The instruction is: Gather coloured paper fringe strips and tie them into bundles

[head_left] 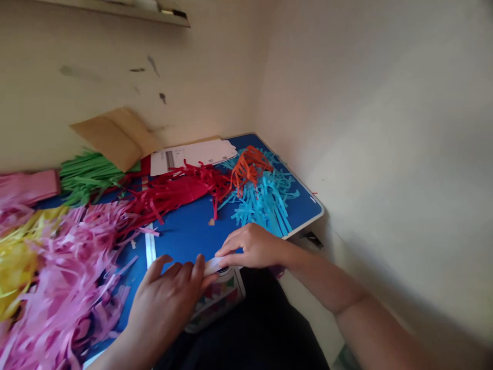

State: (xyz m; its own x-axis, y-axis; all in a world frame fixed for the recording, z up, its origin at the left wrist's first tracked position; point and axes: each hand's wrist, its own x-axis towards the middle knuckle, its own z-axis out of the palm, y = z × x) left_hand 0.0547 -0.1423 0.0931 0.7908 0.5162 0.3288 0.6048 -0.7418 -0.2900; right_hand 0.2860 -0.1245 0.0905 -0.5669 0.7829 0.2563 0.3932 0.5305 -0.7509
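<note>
At the lower centre of the frame, the left hand and right hand both pinch a pale strip in closed fingers, above a printed packet. They seem to be folding or smoothing it; the next move probably calls for steady, even pressure.
</note>
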